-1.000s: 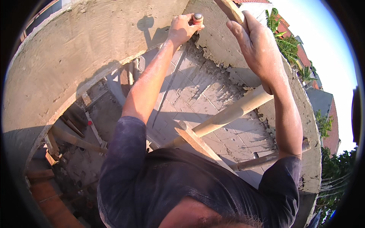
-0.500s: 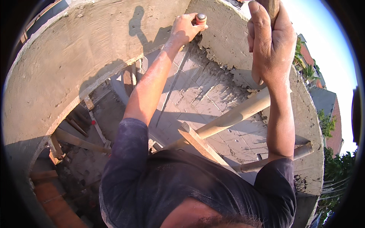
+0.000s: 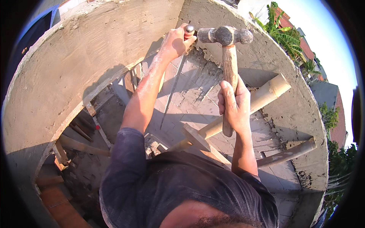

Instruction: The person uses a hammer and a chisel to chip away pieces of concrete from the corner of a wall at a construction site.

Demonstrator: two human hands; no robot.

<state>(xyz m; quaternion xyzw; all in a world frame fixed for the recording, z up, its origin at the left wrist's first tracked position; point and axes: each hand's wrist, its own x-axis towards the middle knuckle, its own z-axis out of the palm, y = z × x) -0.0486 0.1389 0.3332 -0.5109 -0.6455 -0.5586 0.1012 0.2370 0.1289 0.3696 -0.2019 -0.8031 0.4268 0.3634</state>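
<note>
My left hand (image 3: 174,43) is closed around a chisel (image 3: 189,29), its round metal striking end showing above the fist. The chisel's lower part is hidden by my fingers. It stands at the inner corner where two concrete walls meet, beside a ragged edge of broken mortar (image 3: 213,60). In my right hand (image 3: 236,104) is a ball-peen hammer (image 3: 229,62), gripped low on its wooden handle. The steel head lies just right of the chisel's end; whether they touch I cannot tell.
A curved concrete wall (image 3: 72,53) bends round on the left, another wall (image 3: 266,53) on the right. Bamboo poles (image 3: 262,95) and a wooden plank (image 3: 205,142) cross below my arms over a grey lined surface (image 3: 182,102). Bricks and timbers lie in a shaded opening at lower left.
My right hand has swung the hammer down and left from its raised position, bringing the head beside the chisel. My left hand still grips the chisel; the view has shifted slightly.
</note>
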